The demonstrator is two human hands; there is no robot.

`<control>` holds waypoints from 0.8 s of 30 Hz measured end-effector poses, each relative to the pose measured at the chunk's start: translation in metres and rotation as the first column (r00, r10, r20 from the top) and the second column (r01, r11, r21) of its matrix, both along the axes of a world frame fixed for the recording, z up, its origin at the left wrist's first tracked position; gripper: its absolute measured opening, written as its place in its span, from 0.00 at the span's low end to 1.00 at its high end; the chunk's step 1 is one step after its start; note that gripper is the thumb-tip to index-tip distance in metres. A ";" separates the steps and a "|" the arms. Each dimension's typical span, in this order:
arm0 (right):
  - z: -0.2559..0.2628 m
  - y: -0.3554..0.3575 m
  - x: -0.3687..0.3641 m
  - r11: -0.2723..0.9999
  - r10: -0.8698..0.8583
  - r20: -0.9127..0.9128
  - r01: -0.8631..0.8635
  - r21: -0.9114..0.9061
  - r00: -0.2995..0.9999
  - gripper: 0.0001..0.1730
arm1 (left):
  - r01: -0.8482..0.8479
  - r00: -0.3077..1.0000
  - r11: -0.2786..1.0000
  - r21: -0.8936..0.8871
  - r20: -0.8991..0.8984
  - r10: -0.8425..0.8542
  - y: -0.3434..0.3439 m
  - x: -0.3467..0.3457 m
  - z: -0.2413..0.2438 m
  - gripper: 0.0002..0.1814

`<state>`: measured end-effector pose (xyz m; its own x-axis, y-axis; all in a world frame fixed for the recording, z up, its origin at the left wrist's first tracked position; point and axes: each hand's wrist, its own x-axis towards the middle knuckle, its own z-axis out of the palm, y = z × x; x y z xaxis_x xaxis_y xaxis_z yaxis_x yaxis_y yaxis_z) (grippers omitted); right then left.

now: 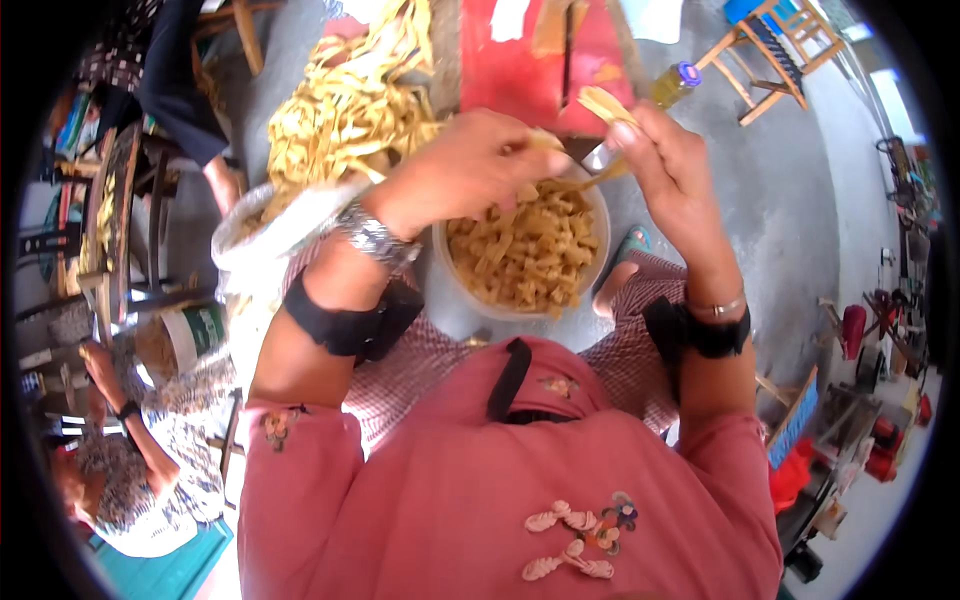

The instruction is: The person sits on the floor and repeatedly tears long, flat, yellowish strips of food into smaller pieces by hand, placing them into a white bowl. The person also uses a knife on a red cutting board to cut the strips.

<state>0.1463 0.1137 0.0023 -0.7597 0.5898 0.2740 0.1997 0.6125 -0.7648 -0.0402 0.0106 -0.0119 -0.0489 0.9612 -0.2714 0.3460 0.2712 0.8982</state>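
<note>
A white round tub [442, 262] stands between my knees, nearly full of short, folded or knotted yellow-brown strip pieces [525, 255]. Over its far left side, my left hand [480, 165] pinches a pale yellow strip [544, 140], slightly blurred. My right hand [667, 165], higher and to the right, grips a flat bundled strip [604, 105] between thumb and fingers. One strip end [609, 174] hangs below the right hand towards the tub. Long loose yellow strips [345, 127] lie heaped at the left, beyond a white sack [247, 225].
A red-topped wooden bench [510, 67] stands ahead, with a purple-capped bottle [677, 84] at its right. A wooden chair [784, 56] is at upper right. Another person [127, 465] sits at lower left near a large plastic jar [176, 341]. Another person's leg [180, 90] shows at upper left.
</note>
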 end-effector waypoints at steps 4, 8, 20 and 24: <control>-0.001 -0.039 0.001 0.945 0.262 0.080 -0.272 0.181 0.962 0.03 | 0.101 0.976 0.992 -0.080 0.200 -0.084 -0.014 0.021 -0.030 0.21; -0.015 -0.071 -0.003 0.852 0.509 0.076 -0.514 0.100 0.858 0.05 | 0.025 0.680 0.980 -0.197 0.722 0.128 -0.002 0.036 -0.060 0.19; -0.028 -0.061 0.013 0.847 -0.143 -0.538 -0.179 -0.501 0.831 0.16 | -0.162 0.863 0.976 0.148 0.500 0.068 -0.007 0.047 -0.018 0.10; -0.036 -0.046 -0.002 0.786 -0.348 -0.502 -0.045 -0.617 0.792 0.14 | -0.127 0.944 0.908 0.399 0.330 -0.013 -0.011 0.052 -0.008 0.10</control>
